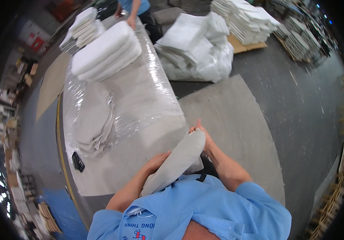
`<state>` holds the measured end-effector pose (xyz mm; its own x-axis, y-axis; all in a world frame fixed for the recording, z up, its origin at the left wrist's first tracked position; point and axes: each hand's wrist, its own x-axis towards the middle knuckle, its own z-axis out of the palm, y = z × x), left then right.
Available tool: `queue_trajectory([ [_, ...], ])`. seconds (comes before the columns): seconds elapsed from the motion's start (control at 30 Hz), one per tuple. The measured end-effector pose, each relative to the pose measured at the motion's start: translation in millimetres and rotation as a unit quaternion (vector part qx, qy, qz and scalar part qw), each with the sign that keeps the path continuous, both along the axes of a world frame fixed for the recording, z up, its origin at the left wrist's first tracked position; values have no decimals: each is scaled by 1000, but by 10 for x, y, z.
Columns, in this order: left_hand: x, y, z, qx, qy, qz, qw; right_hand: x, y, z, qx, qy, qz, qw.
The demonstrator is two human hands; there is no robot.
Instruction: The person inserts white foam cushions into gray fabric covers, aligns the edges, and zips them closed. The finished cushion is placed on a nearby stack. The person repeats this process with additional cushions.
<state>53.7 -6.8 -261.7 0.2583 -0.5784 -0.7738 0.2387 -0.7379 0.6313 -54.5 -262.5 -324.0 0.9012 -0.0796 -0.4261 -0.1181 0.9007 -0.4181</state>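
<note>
Against my body I hold a light grey, fabric-covered cushion [176,160], long and rounded at its far end, lying at a slant. My left hand [158,161] grips its left edge near the middle. At the far right end, my right hand [202,135] closes round the rounded corner, its thumb sticking up. Part of the cushion's near end is hidden by my shirt and left forearm. Just ahead on the table lies a small pile of flat grey fabric covers [94,116]. A small black object [78,162] sits at the table's left edge.
The plastic-wrapped table [148,92] bears thick white pads [106,52] at its far end, beside a co-worker's hand [131,23]. White sheets [192,38] rest on a plastic-wrapped bundle to its right. Stacked pads [244,22] stand farther back. A cardboard sheet [236,120] covers the floor at right.
</note>
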Motion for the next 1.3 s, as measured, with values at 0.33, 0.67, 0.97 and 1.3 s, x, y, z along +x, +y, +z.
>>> queue_trajectory([
  [0.33, 217, 60, -40, 60, -232, 9, 971, 518, -545, 996, -486, 41, 403, 774],
  [0.67, -42, 80, -36, 76, -331, 166, 926, 1065, -283, 609, -728, -35, 470, 498],
  [0.97, -40, 638, -252, 204, -272, 113, 934, 1457, 166, 352, -757, 17, 487, 435],
  [1.3, -5, 515, -506, 186, -413, 184, 872, 1518, 233, -25, -816, -36, 291, 499],
])
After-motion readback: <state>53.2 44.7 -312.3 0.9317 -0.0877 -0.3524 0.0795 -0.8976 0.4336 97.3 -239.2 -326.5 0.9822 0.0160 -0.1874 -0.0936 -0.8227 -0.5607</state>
